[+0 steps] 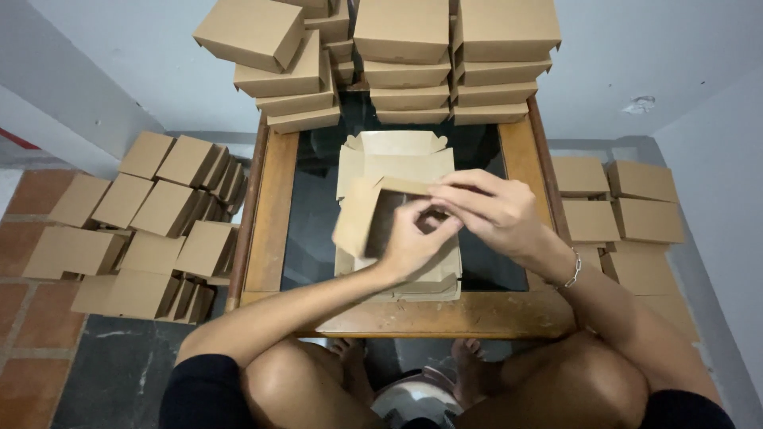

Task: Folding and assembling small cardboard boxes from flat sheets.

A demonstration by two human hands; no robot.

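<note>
A partly folded brown cardboard box (362, 214) is held above a small wooden table (274, 214) with a dark glass top. My left hand (415, 238) pinches a flap at the box's right side, fingers closed on the card. My right hand (489, 208), with a bracelet at the wrist, grips the same edge from above. Under the box lies a pile of flat unfolded box blanks (397, 151), its top flaps showing beyond the hands.
Stacks of finished brown boxes (405, 56) fill the table's far end. Several more boxes (151, 222) lie in a heap on the floor at left, others (616, 206) at right. White walls close in behind. My knees are under the near table edge.
</note>
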